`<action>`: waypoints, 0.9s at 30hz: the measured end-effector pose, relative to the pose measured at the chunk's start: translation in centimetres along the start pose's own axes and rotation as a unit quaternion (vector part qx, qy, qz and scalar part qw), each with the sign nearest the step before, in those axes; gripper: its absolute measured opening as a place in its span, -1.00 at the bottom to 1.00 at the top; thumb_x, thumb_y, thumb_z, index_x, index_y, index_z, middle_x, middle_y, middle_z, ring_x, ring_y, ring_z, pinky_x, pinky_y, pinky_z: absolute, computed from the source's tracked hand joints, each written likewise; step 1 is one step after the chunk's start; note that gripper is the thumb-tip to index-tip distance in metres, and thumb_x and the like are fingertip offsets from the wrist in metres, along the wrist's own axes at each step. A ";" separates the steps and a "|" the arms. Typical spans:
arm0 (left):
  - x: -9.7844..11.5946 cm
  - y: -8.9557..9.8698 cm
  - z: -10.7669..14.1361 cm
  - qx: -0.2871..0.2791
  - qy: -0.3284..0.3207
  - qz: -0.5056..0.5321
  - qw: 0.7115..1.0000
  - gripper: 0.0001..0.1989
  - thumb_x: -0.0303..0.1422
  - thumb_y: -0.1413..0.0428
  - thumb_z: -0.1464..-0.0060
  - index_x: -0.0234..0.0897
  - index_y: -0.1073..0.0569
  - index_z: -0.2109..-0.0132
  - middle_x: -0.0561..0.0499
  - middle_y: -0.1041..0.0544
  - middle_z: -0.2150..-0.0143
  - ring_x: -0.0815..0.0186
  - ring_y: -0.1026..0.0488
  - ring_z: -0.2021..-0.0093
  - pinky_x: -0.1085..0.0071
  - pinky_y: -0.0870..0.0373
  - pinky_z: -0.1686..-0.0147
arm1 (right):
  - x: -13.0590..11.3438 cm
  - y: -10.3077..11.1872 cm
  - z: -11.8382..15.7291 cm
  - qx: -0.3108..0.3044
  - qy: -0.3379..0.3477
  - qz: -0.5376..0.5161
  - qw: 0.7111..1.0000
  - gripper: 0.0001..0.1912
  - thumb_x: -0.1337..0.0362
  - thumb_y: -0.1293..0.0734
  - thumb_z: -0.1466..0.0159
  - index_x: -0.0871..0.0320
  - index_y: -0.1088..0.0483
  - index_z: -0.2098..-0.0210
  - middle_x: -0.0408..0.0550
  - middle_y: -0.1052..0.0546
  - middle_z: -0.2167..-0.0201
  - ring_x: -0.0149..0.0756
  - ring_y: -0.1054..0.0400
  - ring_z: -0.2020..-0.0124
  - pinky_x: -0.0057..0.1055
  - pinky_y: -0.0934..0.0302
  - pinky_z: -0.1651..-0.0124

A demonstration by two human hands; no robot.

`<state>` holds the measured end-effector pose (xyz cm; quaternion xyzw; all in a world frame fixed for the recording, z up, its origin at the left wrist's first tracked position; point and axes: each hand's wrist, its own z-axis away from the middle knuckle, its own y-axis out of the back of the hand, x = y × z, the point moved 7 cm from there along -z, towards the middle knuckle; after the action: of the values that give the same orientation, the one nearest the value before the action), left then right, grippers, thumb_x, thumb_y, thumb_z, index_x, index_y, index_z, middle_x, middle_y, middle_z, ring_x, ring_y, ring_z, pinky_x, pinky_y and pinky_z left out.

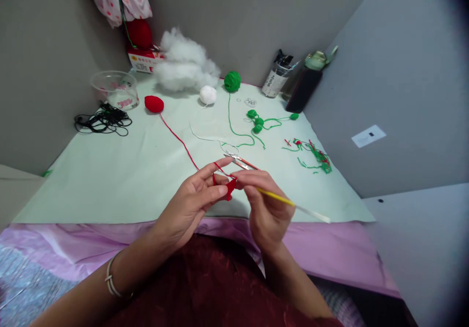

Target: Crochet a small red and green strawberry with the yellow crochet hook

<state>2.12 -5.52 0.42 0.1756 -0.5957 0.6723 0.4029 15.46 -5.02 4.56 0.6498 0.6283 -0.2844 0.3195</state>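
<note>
Between thumb and fingers, my left hand (200,193) pinches a small piece of red crochet work (230,189). Red yarn (179,140) loops over its raised index finger and runs back to a red yarn ball (154,104). My right hand (266,202) grips a crochet hook (275,196) with a yellow handle, its tip end at the red piece. The exact tip is hidden by the fingers. Just beyond both hands lies a pair of scissors (242,162) with orange-red handles, partly covered by my right hand.
Behind are white stuffing (185,63), a white yarn ball (208,95) and a green yarn ball (232,81). Small green pieces (258,122) and yarn scraps (320,158) lie right. Black cord (104,120) and a clear tub (126,95) stand left; a pen cup (275,80) and dark phone (304,90) are back right.
</note>
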 end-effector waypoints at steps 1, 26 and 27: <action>0.2 -0.1 0.0 -0.008 0.005 -0.003 1.000 -0.51 -0.42 -0.34 -0.15 -0.15 -0.57 -0.23 0.01 -0.61 0.16 0.34 -0.49 0.14 0.44 -0.37 0.04 | 0.5 0.1 -0.2 -0.004 -0.045 -0.053 0.998 -0.79 0.37 -0.33 -0.45 0.00 -0.60 0.09 -0.07 -0.69 0.19 -0.27 -0.59 0.20 -0.27 -0.50 0.14; 0.5 0.1 0.0 0.017 -0.040 -0.012 0.999 -0.71 -0.46 -0.35 -0.11 -0.19 -0.70 0.00 0.06 -0.65 0.24 0.42 -0.51 0.22 0.52 -0.44 0.07 | -0.4 0.0 -0.7 -0.020 -0.021 -0.012 1.000 -0.79 0.36 -0.32 -0.44 0.01 -0.61 0.11 -0.09 -0.66 0.22 -0.25 -0.54 0.19 -0.23 -0.44 0.11; 0.5 -0.1 0.0 0.014 -0.046 -0.024 0.999 -0.72 -0.45 -0.35 -0.11 -0.18 -0.70 0.01 0.06 -0.66 0.21 0.42 -0.51 0.21 0.52 -0.43 0.07 | -0.3 -0.2 -0.7 -0.023 -0.018 -0.007 1.000 -0.79 0.37 -0.33 -0.44 0.01 -0.61 0.10 -0.09 -0.67 0.21 -0.25 -0.55 0.16 -0.23 -0.45 0.08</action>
<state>1.89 -5.40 0.83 0.2264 -0.6002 0.6615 0.3884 15.27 -4.73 5.23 0.6325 0.6334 -0.2837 0.3439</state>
